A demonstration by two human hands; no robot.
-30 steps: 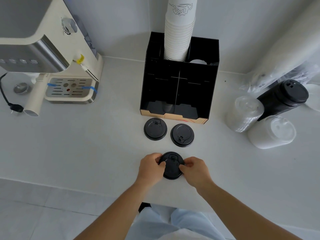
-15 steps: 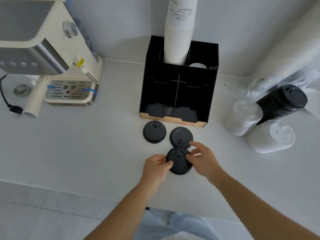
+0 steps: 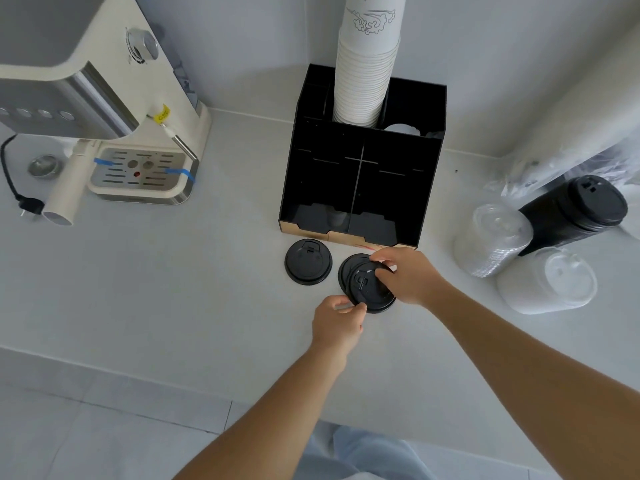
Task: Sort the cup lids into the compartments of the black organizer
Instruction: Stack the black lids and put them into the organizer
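Observation:
Both hands hold one black cup lid [image 3: 367, 289], tilted and overlapping a second black lid [image 3: 348, 268] that lies on the counter. My right hand [image 3: 410, 275] grips its far right edge, and my left hand [image 3: 337, 320] pinches its near left edge. A third black lid [image 3: 308, 261] lies flat to the left. Just behind them stands the black organizer [image 3: 360, 188], its open front compartments facing me. A tall stack of white paper cups [image 3: 367, 64] rises from its top.
An espresso machine [image 3: 104, 109] with a drip tray stands at the left, a loose plug [image 3: 27, 206] beside it. At the right lie sleeves of clear lids [image 3: 491, 244], black lids [image 3: 575, 209] and white lids [image 3: 547, 282]. The counter's front edge runs below my forearms.
The lid in my hands has travelled away from me toward the organizer and now overlaps the right-hand lid on the counter. My right hand has shifted to its far edge.

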